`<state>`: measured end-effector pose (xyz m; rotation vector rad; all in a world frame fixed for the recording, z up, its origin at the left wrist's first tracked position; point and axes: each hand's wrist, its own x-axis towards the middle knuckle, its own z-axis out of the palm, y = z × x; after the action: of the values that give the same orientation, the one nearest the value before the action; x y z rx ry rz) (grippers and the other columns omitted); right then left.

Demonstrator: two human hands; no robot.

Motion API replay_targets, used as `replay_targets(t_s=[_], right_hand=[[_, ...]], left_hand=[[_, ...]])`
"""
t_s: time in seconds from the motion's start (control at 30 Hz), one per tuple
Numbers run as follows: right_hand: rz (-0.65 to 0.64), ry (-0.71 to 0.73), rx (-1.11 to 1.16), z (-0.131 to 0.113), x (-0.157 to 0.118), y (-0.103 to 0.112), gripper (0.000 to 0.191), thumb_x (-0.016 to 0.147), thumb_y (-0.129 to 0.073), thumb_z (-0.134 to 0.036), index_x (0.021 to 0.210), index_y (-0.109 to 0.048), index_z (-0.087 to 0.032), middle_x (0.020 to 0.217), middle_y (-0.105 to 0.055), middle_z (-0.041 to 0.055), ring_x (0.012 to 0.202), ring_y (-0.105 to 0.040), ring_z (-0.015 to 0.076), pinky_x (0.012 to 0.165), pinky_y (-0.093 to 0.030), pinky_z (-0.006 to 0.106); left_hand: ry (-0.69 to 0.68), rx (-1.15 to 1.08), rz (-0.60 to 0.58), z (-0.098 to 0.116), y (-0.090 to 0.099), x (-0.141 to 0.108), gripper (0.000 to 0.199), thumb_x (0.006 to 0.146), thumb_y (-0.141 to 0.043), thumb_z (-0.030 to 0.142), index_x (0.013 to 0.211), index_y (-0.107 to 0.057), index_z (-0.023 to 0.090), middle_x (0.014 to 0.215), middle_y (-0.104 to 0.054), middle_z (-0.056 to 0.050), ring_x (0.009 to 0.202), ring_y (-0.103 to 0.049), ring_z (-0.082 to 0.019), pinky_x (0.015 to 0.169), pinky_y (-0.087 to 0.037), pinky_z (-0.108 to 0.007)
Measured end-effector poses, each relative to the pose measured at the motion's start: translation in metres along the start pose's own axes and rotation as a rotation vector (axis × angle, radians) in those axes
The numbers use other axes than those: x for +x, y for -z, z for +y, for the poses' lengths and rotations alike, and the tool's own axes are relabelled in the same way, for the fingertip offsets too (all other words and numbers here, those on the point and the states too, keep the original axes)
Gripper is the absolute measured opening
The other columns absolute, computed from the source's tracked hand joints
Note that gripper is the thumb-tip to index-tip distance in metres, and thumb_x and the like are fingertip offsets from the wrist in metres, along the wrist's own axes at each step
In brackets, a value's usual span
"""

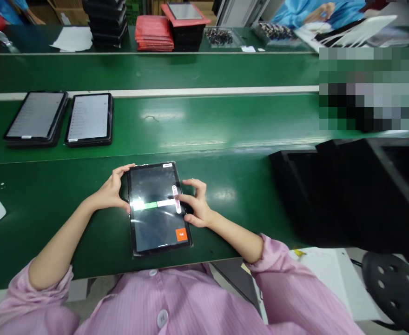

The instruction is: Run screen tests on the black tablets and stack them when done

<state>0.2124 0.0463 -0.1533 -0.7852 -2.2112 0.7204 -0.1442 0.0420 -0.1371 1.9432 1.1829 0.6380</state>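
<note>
A black-framed tablet [155, 228] lies on the green table in front of me, its dark screen lit with a green and white bar, a small pink and white panel and an orange square marked "Fail". My left hand [112, 190] rests at the tablet's left edge, fingertips at the upper left corner and thumb on the side, fingers apart. Over the right edge is my right hand [198, 204], open, with its index finger extended to the pink and white panel and its thumb by the edge.
Two tablet stacks [35, 116] [89, 117] sit at the back left. Black trays [347, 195] fill the right. Red pouches [154, 32], black stacks [105, 21] and parts trays [221, 37] stand along the far shelf. A person's hands [319, 13] show at the upper right.
</note>
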Motion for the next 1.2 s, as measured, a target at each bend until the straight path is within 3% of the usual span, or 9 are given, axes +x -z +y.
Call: replay_targets(t_s=[0.1,0.17,0.3,0.43,0.67,0.9,1.07,1.13,1.2], right_hand=[[0.256,-0.043,0.062,0.008,-0.001,0.0,0.06,0.093,-0.034,-0.072,0.129,-0.057,-0.029,0.133,-0.044,0.0134,0.127,-0.043,0.0379,0.111,-0.033,0.064],[0.308,-0.15,0.094,0.013,0.003,0.001,0.064,0.093,-0.029,-0.074,0.132,-0.05,-0.028,0.131,-0.045,0.014,0.128,-0.044,0.0371,0.11,-0.036,0.062],[0.205,-0.308,0.149,0.016,0.015,0.003,0.066,0.096,-0.024,-0.073,0.135,-0.049,-0.025,0.129,-0.049,0.0142,0.125,-0.048,0.0339,0.105,-0.043,0.054],[0.054,-0.305,0.05,0.01,0.024,0.006,0.065,0.1,-0.026,-0.069,0.14,-0.053,-0.026,0.131,-0.051,0.0131,0.127,-0.045,0.0333,0.114,-0.033,0.057],[0.034,-0.367,0.03,0.009,0.024,0.008,0.066,0.099,-0.026,-0.071,0.143,-0.055,-0.031,0.134,-0.051,0.0122,0.131,-0.043,0.0337,0.117,-0.03,0.059],[0.034,-0.367,0.004,0.016,0.024,0.008,0.064,0.099,-0.034,-0.07,0.142,-0.057,-0.03,0.138,-0.049,0.0127,0.134,-0.043,0.0332,0.118,-0.031,0.059],[-0.006,-0.296,0.006,0.002,0.014,0.01,0.076,0.096,-0.036,-0.074,0.157,-0.037,-0.028,0.147,-0.041,0.0161,0.14,-0.039,0.0375,0.116,-0.034,0.064],[-0.029,-0.151,-0.034,-0.017,-0.003,0.005,0.099,0.087,-0.045,-0.082,0.165,-0.013,-0.028,0.156,-0.03,0.019,0.144,-0.034,0.0425,0.112,-0.038,0.067],[-0.131,0.076,-0.184,-0.035,-0.028,-0.003,0.115,0.07,-0.06,-0.089,0.163,-0.022,-0.034,0.158,-0.031,0.0176,0.14,-0.036,0.0478,0.111,-0.036,0.071]], left_hand=[[-0.011,0.015,0.003,0.001,0.0,-0.001,0.117,0.052,-0.095,0.061,0.136,-0.02,0.029,0.163,-0.022,-0.028,0.155,-0.024,-0.039,0.122,-0.026,-0.064],[-0.029,0.028,0.008,0.001,0.0,-0.001,0.112,0.054,-0.094,0.062,0.133,-0.022,0.029,0.163,-0.022,-0.029,0.155,-0.024,-0.039,0.121,-0.027,-0.064],[0.002,0.111,-0.023,0.006,0.004,0.0,0.108,0.055,-0.093,0.063,0.137,-0.031,0.028,0.164,-0.024,-0.025,0.153,-0.027,-0.042,0.118,-0.029,-0.066],[0.073,0.204,-0.129,0.014,0.008,0.002,0.107,0.059,-0.089,0.065,0.15,-0.042,0.036,0.168,-0.021,-0.013,0.152,-0.024,-0.047,0.12,-0.026,-0.066],[0.105,0.154,-0.077,0.012,0.004,0.002,0.157,0.053,-0.093,0.064,0.162,0.015,0.037,0.169,-0.019,-0.018,0.155,-0.017,-0.047,0.121,-0.022,-0.068],[0.068,0.098,-0.045,0.006,-0.001,0.001,0.16,0.052,-0.095,0.06,0.161,0.018,0.033,0.167,-0.023,-0.023,0.154,-0.022,-0.045,0.121,-0.022,-0.067],[0.056,0.099,-0.027,0.006,-0.005,0.002,0.159,0.052,-0.095,0.058,0.162,0.017,0.031,0.167,-0.023,-0.023,0.155,-0.021,-0.044,0.121,-0.023,-0.066],[0.051,0.112,-0.014,0.007,-0.01,0.006,0.159,0.051,-0.095,0.058,0.162,0.015,0.029,0.166,-0.024,-0.024,0.155,-0.021,-0.045,0.121,-0.024,-0.066],[0.042,0.132,0.018,0.007,-0.018,0.013,0.158,0.05,-0.095,0.058,0.163,0.011,0.027,0.166,-0.025,-0.025,0.154,-0.023,-0.046,0.12,-0.023,-0.066]])
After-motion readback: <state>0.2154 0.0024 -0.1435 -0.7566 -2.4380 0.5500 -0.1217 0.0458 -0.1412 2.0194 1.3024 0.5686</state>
